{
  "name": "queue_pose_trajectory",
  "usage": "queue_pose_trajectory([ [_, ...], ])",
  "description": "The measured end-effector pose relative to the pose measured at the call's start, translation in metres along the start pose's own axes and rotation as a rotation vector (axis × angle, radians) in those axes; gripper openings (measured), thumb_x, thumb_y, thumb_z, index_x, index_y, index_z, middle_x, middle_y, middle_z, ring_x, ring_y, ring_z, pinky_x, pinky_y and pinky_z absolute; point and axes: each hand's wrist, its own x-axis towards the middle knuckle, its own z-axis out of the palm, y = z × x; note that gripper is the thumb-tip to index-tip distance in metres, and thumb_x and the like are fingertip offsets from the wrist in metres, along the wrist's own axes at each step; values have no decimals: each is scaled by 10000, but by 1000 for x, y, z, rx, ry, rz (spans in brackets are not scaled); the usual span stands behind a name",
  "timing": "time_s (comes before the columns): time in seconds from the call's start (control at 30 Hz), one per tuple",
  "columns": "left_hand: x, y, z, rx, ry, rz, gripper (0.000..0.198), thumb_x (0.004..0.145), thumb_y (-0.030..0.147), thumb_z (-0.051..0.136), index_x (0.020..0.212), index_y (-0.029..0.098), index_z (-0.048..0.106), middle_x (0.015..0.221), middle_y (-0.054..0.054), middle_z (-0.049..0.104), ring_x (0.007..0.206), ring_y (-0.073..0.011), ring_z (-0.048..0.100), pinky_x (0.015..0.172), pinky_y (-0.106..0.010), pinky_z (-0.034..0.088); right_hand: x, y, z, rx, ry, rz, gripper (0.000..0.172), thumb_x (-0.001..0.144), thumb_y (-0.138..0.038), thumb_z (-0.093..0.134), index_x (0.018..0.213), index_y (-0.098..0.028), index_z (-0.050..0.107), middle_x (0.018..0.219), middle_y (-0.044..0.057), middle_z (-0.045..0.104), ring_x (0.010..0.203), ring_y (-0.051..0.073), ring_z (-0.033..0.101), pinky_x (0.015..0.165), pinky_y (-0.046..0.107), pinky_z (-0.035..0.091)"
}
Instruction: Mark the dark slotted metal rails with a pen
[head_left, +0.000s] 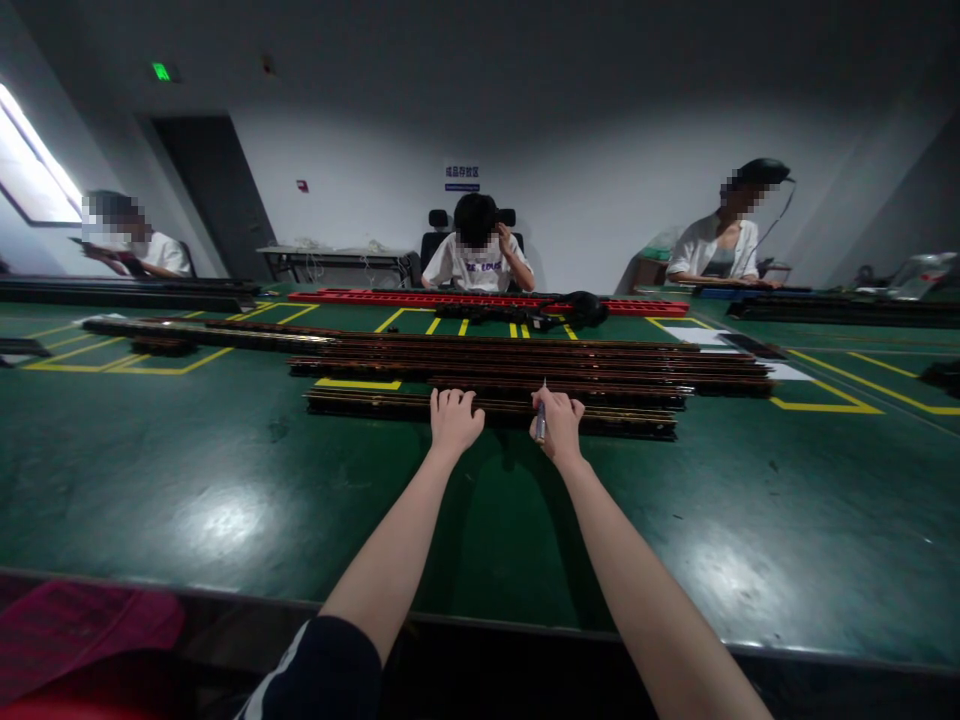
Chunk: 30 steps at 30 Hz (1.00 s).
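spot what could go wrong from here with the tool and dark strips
The slim tool in the right hand could slip and scratch the near strips. The left hand is at the same strips, so a sideways slip might nick it. A push forward might disturb the larger pile just beyond.

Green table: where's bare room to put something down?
On the table, between the dark strips and near edge: left of the left forearm and right of the right forearm. It's crowded from the left hand and right hand back to the red rail.
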Motion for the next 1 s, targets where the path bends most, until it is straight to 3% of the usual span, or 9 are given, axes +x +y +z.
queue_pose_trajectory([
  [0.27,-1,2,-3,16,-17,-9,438,901,325,378,1243,177,608,1270,-114,620,1263,-276,485,1183,-518,220,1,-6,0,15,-46,-1,158,733,-160,524,866,-235,482,1013,94,677,995,286,536,912,462,308],
  [0.6,0,-1,-3,14,-12,0,438,903,325,377,1247,184,608,1274,-113,617,1258,-284,488,1176,-531,233,0,7,3,-20,-36,0,354,630,-35,455,911,-243,516,1111,51,669,1059,287,529,875,430,321],
  [1.0,-2,3,-5,29,-15,-9,435,905,313,381,1245,171,612,1262,-112,624,1253,-274,494,1185,-508,225,-1,0,-1,31,-22,-58,123,724,-164,527,827,-228,505,983,52,677,1034,273,503,865,417,253],
])
